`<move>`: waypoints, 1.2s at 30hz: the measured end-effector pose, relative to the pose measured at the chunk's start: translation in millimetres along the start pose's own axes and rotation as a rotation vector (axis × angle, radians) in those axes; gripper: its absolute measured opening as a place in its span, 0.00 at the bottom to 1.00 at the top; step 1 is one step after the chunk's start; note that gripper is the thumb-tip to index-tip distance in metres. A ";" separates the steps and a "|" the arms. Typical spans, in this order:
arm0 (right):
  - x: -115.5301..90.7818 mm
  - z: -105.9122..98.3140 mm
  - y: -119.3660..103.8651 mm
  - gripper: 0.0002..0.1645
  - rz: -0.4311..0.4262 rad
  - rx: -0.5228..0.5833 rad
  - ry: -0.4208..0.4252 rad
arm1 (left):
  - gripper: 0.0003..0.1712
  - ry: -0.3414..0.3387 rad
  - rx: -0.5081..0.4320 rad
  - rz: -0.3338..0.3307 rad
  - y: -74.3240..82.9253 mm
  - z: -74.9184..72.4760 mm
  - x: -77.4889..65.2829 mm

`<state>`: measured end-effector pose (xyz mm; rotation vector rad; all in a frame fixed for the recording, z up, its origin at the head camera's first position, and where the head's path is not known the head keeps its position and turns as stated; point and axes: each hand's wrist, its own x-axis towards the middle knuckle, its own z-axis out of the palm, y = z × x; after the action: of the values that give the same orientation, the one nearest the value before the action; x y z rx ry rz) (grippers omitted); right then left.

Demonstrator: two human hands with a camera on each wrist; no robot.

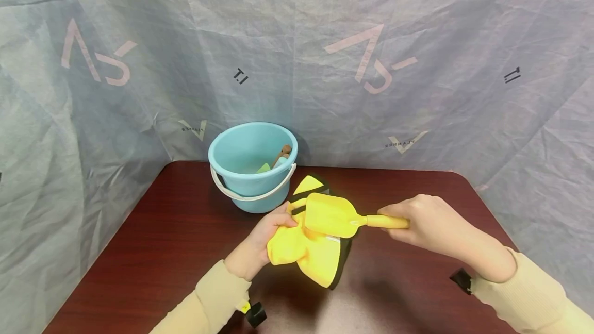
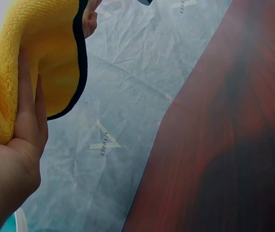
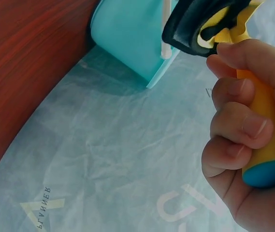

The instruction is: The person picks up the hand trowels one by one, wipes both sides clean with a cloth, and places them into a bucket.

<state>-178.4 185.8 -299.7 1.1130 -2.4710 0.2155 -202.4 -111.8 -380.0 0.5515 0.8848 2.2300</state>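
A yellow toy shovel [image 1: 330, 215] is held level above the table, its blade toward the left. My right hand [image 1: 424, 221] grips its handle, and the right wrist view shows the fingers curled round the yellow handle [image 3: 260, 116] with its blue end. My left hand [image 1: 266, 238] holds a bunched yellow cloth [image 1: 320, 262] with black edging, fingers partly hidden in its folds. In the head view the cloth lies behind and below the shovel blade; whether they touch I cannot tell. The left wrist view shows the cloth [image 2: 55, 58] draped over the left fingers.
A light blue bucket [image 1: 260, 189] with a white handle [image 1: 252, 198] stands at the back of the dark red table [image 1: 153, 241]. Inside it are a brown piece [image 1: 285, 150] and a green piece [image 1: 263, 168]. A grey printed sheet [image 1: 297, 55] hangs behind.
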 end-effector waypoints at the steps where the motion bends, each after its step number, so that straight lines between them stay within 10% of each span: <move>1: -0.6 -0.1 0.4 0.16 0.001 -0.004 0.001 | 0.22 0.017 0.005 -0.002 0.5 -0.7 -1.1; 36: -9.7 -0.3 4.6 0.18 -0.040 0.000 0.031 | 0.21 0.042 0.019 0.045 27.0 -1.1 -39.9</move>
<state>-176.0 195.5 -303.5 1.1496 -2.4193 0.2193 -187.1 -155.5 -366.7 0.5403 0.9243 2.2827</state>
